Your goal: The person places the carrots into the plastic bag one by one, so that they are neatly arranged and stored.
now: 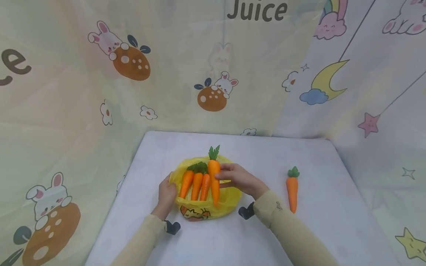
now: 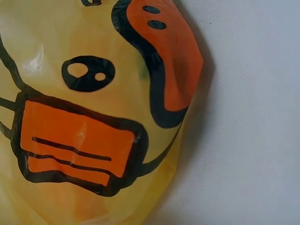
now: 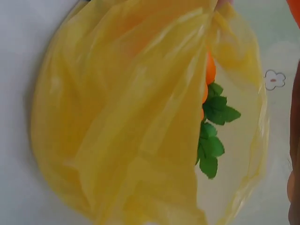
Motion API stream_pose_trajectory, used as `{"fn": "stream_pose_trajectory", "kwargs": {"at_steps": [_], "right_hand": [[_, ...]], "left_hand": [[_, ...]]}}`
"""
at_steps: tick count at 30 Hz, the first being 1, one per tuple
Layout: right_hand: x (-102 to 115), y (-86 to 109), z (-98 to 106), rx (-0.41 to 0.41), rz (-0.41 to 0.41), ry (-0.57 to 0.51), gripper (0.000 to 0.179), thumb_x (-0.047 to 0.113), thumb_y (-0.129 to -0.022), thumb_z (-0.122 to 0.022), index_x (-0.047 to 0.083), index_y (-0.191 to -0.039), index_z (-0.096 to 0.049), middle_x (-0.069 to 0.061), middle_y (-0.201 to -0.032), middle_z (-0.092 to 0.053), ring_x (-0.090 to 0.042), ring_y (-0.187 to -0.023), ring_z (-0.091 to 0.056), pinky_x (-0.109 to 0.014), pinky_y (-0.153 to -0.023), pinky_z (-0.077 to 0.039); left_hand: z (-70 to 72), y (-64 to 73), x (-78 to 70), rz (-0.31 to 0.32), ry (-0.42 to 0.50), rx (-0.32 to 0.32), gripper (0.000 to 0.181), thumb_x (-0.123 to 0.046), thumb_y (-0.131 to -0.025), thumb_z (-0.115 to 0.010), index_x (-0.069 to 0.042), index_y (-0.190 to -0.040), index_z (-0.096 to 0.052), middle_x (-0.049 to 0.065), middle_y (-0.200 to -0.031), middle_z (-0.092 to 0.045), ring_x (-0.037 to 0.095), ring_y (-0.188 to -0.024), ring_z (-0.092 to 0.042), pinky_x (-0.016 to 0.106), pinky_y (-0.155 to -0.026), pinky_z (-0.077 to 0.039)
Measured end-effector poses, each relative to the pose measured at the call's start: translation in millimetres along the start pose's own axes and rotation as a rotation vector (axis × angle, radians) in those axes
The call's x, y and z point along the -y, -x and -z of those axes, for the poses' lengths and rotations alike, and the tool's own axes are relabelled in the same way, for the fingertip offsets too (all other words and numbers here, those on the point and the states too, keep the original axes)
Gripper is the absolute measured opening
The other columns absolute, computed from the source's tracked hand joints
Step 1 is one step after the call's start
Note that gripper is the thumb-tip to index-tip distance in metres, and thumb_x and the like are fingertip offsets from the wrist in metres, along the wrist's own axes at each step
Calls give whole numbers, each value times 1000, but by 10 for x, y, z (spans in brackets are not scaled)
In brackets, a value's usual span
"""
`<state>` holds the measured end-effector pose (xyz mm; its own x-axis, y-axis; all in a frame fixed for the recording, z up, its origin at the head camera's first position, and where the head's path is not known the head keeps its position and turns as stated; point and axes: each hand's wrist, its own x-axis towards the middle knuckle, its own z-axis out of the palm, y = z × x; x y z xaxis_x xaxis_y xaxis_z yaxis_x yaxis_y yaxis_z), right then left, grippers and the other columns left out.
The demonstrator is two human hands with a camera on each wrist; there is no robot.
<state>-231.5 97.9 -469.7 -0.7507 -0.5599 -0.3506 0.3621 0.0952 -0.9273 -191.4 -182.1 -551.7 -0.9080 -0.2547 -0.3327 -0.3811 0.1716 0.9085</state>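
Observation:
My left hand (image 1: 167, 193) grips the left edge of a yellow plastic bag (image 1: 233, 199), whose mouth is spread. Several orange carrots (image 1: 197, 186) with green leafy tops lie side by side in the bag's mouth. Above its right part, my right hand (image 1: 241, 179) pinches another carrot (image 1: 215, 170), upright with its leaves up. The left wrist view shows the bag's cartoon print (image 2: 79, 145); the hand is out of sight there. In the right wrist view the bag wall (image 3: 122, 122) covers most of the carrots, leaving green leaves (image 3: 218, 110) visible.
A single carrot (image 1: 292, 190) lies on the white table (image 1: 323, 177), right of the right forearm. Behind the table's back edge hangs a printed cloth (image 1: 176, 55) with rabbits and flowers. Dark wrist cameras (image 1: 246, 211) sit by both sleeves.

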Motion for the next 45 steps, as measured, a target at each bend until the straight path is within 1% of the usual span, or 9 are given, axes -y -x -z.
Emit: {"fn": "stream_pose_trajectory", "kwargs": {"at_steps": [4,10,13,16,20,27,36,42,45], "right_hand": [[9,-66,-40,-76,19,-82,61,25,-93,-73,-2,-143,-49,-17,-136,-57,-32,-119,-60,-49,-97,-55],[-89,-153,-53,-205,30,-151,69,22,-92,-75,-6,-147,-43,-22,-139,-54,-34,-119,-61,-47,-93,-57],[-155,-176,-72,-273,19,-128,67,19,-93,-74,-8,-146,-43,-24,-138,-54,-35,-117,-62,-46,-91,-58],[-235,-203,-98,-342,-10,-62,65,16,-92,-75,-8,-145,-45,-23,-136,-56,-34,-115,-63,-45,-88,-59],[-356,-259,-132,-400,-49,21,63,11,-90,-76,-7,-143,-47,-22,-131,-59,-34,-110,-65,-47,-87,-59],[-477,-290,-199,-402,-58,125,61,5,-90,-74,-12,-141,-46,-26,-130,-58,-33,-105,-66,-44,-81,-61],[-587,-319,-233,-418,-83,272,62,9,-91,-75,-13,-141,-45,-25,-124,-62,-31,-100,-67,-36,-73,-63],[-601,-353,-264,-446,-125,298,61,9,-91,-74,-12,-140,-45,-25,-124,-61,-30,-97,-67,-35,-70,-63],[-608,-356,-275,-442,-145,315,61,10,-91,-75,-12,-139,-45,-25,-125,-61,-30,-98,-66,-35,-71,-63]], "left_hand": [[3,-10,12,-3,6,5,58,-2,-101,-34,-1,-159,-27,16,-163,-29,35,-147,-31,50,-120,-27],[8,-16,35,-10,-2,10,58,-2,-101,-34,-1,-159,-26,16,-163,-28,35,-147,-30,51,-120,-26],[10,-17,36,-16,-9,13,59,-1,-101,-35,-1,-159,-26,16,-164,-26,35,-149,-26,50,-121,-23],[11,-21,35,-21,-16,11,60,-1,-100,-36,0,-159,-26,15,-165,-25,34,-150,-23,50,-122,-21],[9,-26,39,-19,-17,5,59,-2,-100,-37,0,-159,-26,15,-165,-25,34,-150,-23,50,-121,-21],[-1,-15,39,-2,-17,0,58,-4,-102,-38,-2,-159,-28,15,-164,-28,34,-148,-28,50,-120,-24],[-2,-8,53,-6,-7,5,58,-3,-102,-37,-1,-159,-27,15,-164,-27,35,-148,-28,51,-120,-24],[-6,-11,42,3,-30,3,57,-3,-103,-37,-1,-159,-26,16,-164,-27,35,-148,-27,51,-120,-25],[-6,-14,36,6,-39,0,57,-4,-103,-37,-1,-159,-26,16,-164,-28,35,-148,-27,51,-120,-24]]}}
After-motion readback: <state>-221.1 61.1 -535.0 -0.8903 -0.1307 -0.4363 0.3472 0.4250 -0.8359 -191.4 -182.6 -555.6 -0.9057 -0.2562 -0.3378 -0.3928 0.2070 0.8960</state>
